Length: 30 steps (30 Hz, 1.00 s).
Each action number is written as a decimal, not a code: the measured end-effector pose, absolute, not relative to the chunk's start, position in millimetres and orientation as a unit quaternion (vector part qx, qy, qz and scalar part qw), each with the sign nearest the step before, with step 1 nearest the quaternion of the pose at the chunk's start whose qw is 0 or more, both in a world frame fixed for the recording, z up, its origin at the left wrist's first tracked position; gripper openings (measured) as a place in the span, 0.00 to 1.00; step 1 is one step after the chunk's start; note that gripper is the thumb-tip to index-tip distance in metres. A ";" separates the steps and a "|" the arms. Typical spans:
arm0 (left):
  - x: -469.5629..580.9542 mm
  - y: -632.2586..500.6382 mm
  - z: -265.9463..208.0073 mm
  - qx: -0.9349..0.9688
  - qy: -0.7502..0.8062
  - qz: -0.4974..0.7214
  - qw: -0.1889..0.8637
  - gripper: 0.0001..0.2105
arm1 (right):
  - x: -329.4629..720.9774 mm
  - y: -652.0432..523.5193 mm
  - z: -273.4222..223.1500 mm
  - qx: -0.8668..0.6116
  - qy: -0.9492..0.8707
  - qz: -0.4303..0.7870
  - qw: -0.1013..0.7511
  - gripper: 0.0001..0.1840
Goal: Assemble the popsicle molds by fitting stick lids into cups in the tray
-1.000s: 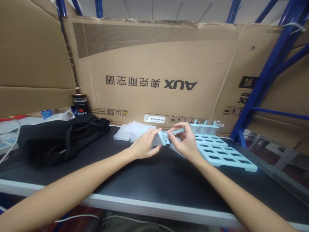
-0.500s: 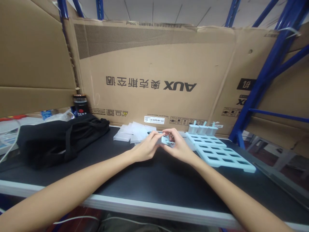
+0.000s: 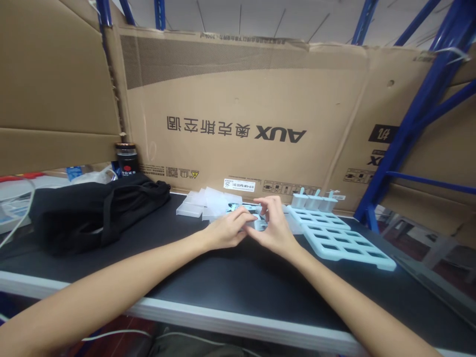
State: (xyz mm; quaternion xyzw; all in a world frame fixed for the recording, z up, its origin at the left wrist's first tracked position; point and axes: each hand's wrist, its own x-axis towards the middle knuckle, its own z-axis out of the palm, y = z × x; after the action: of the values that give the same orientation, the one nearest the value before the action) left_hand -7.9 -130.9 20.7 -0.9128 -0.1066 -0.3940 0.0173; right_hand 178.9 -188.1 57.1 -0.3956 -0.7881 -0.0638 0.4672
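In front of me at the middle of the black table, both hands meet around a small popsicle mould (image 3: 259, 223) with a light blue lid. My left hand (image 3: 231, 228) is closed on its clear body, most of which the fingers hide. The thumb of my right hand (image 3: 274, 225) is at the blue lid, and its curled index finger arches above. Behind the hands lie more light blue lid pieces (image 3: 235, 207), partly covered. Several frosted translucent mould cups (image 3: 191, 208) are piled just left of them.
Two light blue slotted trays (image 3: 345, 245) lie on the right, with three lidded moulds (image 3: 313, 201) standing at the far one. On the left are a black cloth bag (image 3: 92, 213) and a dark jar (image 3: 127, 159). A cardboard wall (image 3: 238, 99) closes the back, beside blue posts (image 3: 416, 114).
The right index finger has lifted and curled away from the left fingertips, so more of the blue pieces behind shows. The view has shifted slightly.
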 end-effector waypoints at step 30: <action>-18.7 -122.1 24.0 -0.893 -0.334 -0.284 0.102 0.11 | 372.7 -40.5 98.8 -0.799 -0.590 -0.094 0.067 0.45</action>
State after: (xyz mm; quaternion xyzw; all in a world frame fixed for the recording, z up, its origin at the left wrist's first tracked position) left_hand -18.7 -122.1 24.0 -0.8928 -0.3340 -0.2844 0.1019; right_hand 372.7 -40.5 98.8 -0.7989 -0.5902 -0.0944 0.0672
